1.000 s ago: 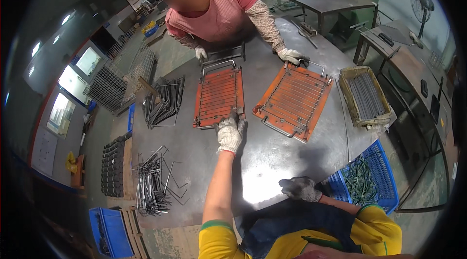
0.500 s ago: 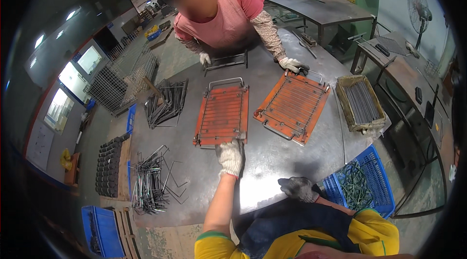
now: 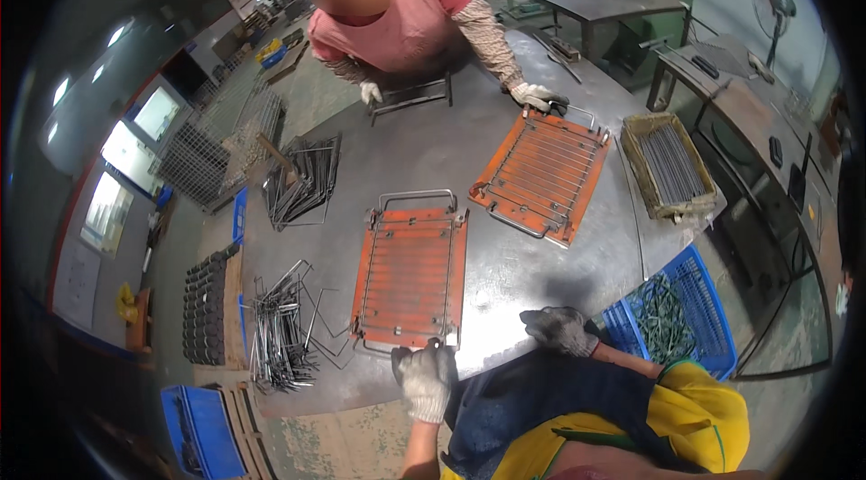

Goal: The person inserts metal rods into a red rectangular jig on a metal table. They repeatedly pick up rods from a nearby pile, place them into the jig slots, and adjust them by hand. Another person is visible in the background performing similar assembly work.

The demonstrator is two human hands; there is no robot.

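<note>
An orange jig frame [image 3: 411, 271] with thin metal rods laid across it lies on the steel table [image 3: 424, 155] in front of me. My gloved left hand [image 3: 424, 378] grips its near edge. My gloved right hand [image 3: 561, 329] rests on the table edge to the right, fingers curled, holding nothing that I can see. A second orange jig frame [image 3: 542, 175] lies farther right, and a person in a pink shirt across the table has one gloved hand [image 3: 538, 97] on its far corner and the other hand [image 3: 371, 92] at a dark wire frame [image 3: 410, 94].
A blue crate [image 3: 678, 316] of bent green wire parts sits right of me. A tray of straight rods [image 3: 669, 164] stands at the table's right edge. Bent wire pieces [image 3: 281, 336] and a dark wire pile [image 3: 303, 179] lie at the left. A blue bin [image 3: 200, 430] sits on the floor.
My left hand has pulled the near orange frame toward me across the table. My right hand has stayed at the table edge. The other person has shifted slightly.
</note>
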